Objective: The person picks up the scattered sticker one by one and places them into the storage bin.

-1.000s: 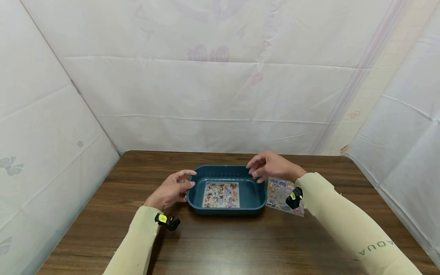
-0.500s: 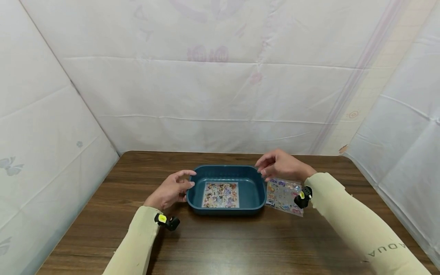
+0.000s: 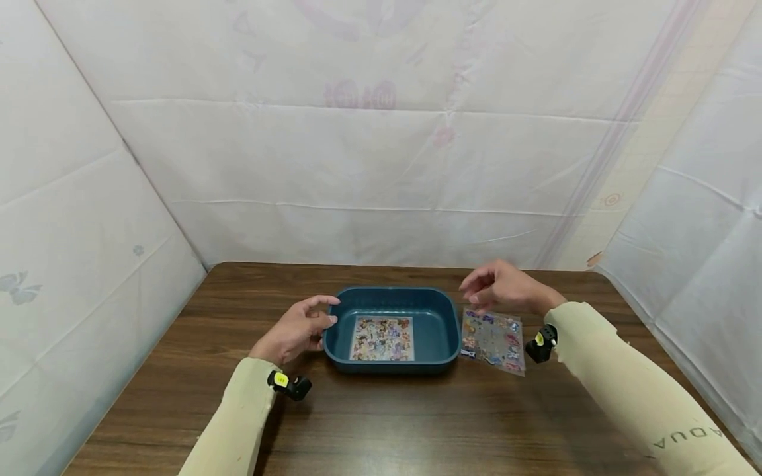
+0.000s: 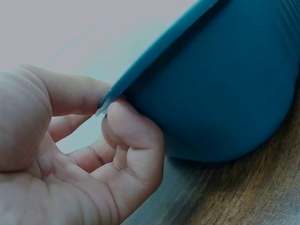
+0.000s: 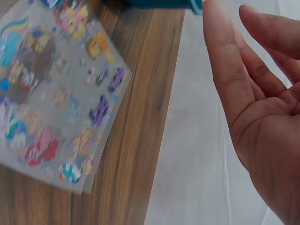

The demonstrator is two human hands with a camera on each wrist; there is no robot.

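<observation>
Right hand [image 3: 503, 287] moves right, off the far right rim of the dark blue rectangular plastic tray [image 3: 437, 360], fingers loose and empty. The clear plastic sticker sheet with colourful cartoon figures [image 3: 493, 341], earlier half covered by the wrist, now shows fully just below that hand.

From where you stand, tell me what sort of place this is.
Probably a makeshift recording booth, not a lived-in room. White sheeting closes in a wooden table on three sides, and the table carries only a blue tray and sticker sheets, with small cameras strapped to both wrists.
</observation>
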